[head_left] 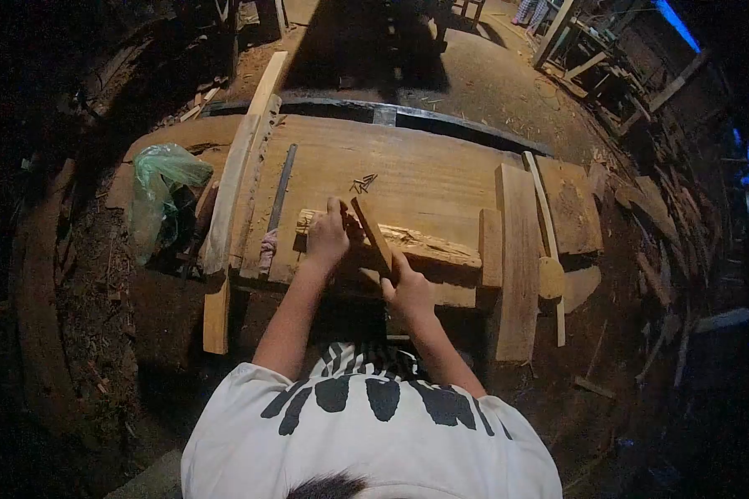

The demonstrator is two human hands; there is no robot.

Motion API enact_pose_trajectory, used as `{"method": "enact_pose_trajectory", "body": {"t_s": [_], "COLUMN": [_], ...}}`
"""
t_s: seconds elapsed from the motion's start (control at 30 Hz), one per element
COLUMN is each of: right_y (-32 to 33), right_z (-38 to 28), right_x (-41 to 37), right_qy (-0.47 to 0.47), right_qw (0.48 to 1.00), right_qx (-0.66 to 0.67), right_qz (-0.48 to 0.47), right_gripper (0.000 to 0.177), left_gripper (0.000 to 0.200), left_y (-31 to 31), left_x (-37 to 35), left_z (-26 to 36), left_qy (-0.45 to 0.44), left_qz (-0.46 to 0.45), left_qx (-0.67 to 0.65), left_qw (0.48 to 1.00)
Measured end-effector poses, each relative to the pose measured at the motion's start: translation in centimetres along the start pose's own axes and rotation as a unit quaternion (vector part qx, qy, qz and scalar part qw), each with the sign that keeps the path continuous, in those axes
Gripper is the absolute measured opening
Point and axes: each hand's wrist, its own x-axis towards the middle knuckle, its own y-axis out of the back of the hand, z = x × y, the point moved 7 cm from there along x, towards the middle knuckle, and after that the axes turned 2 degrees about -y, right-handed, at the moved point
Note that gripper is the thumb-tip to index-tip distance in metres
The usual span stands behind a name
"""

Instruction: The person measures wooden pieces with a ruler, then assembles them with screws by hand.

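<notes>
My right hand [409,287] is wrapped round the lower end of a flat wooden bar [372,234], which slants up and to the left. Close to the bar's upper end, my left hand [329,235] has its fingers curled together over the left part of a carved wooden piece [429,247]. What those fingers hold, if anything, is hidden. The carved piece lies across the front of the workbench [441,166], its surface rough and ridged. Beyond my hands sits a small pile of short, thin pieces [363,182] resembling nails.
Long boards [243,179] cross the bench on the left, beside a dark metal bar [283,187] and a green plastic bag [162,187]. On the right lie a thick plank [518,266], a short block [491,248] and a wooden mallet-like tool [550,277]. Scrap wood [653,216] is heaped farther right.
</notes>
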Motion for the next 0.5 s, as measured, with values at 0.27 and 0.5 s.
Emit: {"method": "enact_pose_trajectory", "body": {"t_s": [0.27, 0.5], "right_y": [0.0, 0.5], "right_z": [-0.2, -1.2], "right_x": [-1.3, -1.9], "right_qy": [0.012, 0.011], "right_qw": [1.000, 1.000], "right_qx": [0.015, 0.022], "right_qz": [-0.009, 0.000], "right_gripper": [0.066, 0.063], "left_gripper": [0.043, 0.040], "left_y": [4.6, 3.6], "left_x": [-2.7, -2.0], "left_z": [5.6, 3.6], "left_qy": [0.035, 0.024], "left_qz": [-0.006, 0.005], "left_qx": [0.055, 0.081], "left_qw": [0.998, 0.996]}}
